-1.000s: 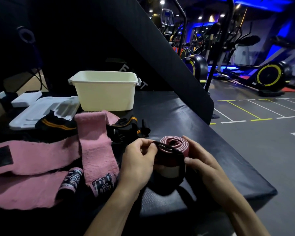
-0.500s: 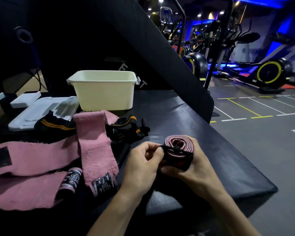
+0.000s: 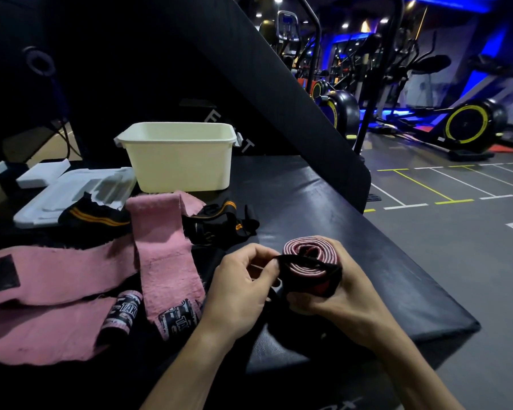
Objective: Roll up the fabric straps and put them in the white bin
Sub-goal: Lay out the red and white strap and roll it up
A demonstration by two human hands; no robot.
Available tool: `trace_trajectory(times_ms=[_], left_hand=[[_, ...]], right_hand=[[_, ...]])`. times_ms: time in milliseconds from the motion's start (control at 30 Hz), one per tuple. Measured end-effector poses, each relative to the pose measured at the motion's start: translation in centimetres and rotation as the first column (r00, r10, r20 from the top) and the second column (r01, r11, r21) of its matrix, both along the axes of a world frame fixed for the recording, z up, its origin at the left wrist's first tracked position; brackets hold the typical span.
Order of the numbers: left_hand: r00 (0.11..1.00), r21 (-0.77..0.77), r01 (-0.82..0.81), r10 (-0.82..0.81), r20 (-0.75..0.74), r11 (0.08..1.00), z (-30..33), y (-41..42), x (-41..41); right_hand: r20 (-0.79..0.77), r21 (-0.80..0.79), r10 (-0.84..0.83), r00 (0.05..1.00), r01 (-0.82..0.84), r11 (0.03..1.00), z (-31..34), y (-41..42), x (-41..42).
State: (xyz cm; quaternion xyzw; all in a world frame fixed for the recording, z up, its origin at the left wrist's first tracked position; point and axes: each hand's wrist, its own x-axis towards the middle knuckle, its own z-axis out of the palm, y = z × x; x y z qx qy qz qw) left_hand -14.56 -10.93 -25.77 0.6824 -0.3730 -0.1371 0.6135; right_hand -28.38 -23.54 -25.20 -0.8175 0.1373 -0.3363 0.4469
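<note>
Black tail end is now being pulled across the coiled pink-and-red fabric strap roll (image 3: 308,263) by the pinching left hand (image 3: 243,287), roll cupped in right hand (image 3: 335,294) above black tabletop (image 3: 323,202), cream-white plastic bin (image 3: 179,156) well apart; binning likely next.

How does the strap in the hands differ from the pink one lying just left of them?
The held strap is wound into a tight coil; the pink strap lies unrolled and flat on the black table. The held strap has a black end pinched by the left hand and is cupped by the right hand; nothing touches the pink strap. Both sit outside the white bin.
</note>
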Motion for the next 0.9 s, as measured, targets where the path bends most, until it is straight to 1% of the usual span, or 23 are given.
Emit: trace_trajectory(times_ms=[67,133,167,267,333,400,467,500,600,667,733,833,900], left_hand=[[0.993,0.031,-0.05,0.046,0.107,0.998,0.2,0.0,0.0],[0.982,0.02,-0.082,0.078,0.173,0.996,0.6,0.1,0.3],[0.982,0.005,-0.066,0.064,0.179,0.998,0.6,0.1,0.5],[0.99,-0.005,0.08,-0.079,0.116,0.997,0.4,0.2,0.8],[0.989,-0.003,0.112,-0.111,0.097,0.994,0.3,0.3,0.6],[0.99,0.011,0.081,-0.082,0.117,0.997,0.1,0.2,0.4],[0.99,0.025,0.036,-0.039,0.137,0.999,0.1,0.1,0.2],[0.989,0.032,0.004,-0.009,0.147,0.999,0.2,0.0,0.0],[0.985,0.035,-0.099,0.093,0.146,0.994,0.3,-0.4,-0.4],[0.985,0.025,-0.137,0.133,0.108,0.99,0.1,-0.6,-0.8],[0.978,0.022,-0.176,0.172,0.114,0.984,0.0,-0.8,-1.2],[0.962,0.02,-0.227,0.221,0.16,0.974,0.2,-1.0,-1.7],[0.957,0.021,-0.232,0.224,0.184,0.973,0.4,-1.0,-2.2]], right_hand=[[0.003,-0.011,0.041,0.999,-0.041,0.999,0.0,0.0,-0.1],[-0.01,-0.007,0.095,0.995,-0.095,0.995,0.3,0.0,-0.4],[-0.017,0.0,0.126,0.992,-0.126,0.992,0.4,-0.2,-0.6],[-0.059,0.051,0.232,0.971,-0.23,0.972,0.6,-0.8,-1.3],[-0.092,0.088,0.26,0.961,-0.252,0.964,0.2,-1.0,-1.6],[-0.135,0.083,0.244,0.96,-0.234,0.969,-0.1,-1.1,-1.6],[-0.159,0.034,0.182,0.97,-0.179,0.983,-0.2,-1.2,-1.5],[-0.148,0.027,0.136,0.98,-0.134,0.991,-0.2,-1.2,-1.4],[-0.031,0.041,-0.019,0.999,0.021,0.999,-0.1,-1.1,-1.3],[-0.003,-0.015,-0.019,1.0,0.019,1.0,-0.1,-1.0,-1.3],[-0.042,-0.052,0.018,0.999,-0.021,0.998,0.2,-0.5,-1.3],[-0.08,-0.043,0.043,0.996,-0.046,0.998,0.1,0.1,-1.1],[-0.076,-0.008,0.015,0.997,-0.016,1.0,-0.2,0.4,-0.7]])
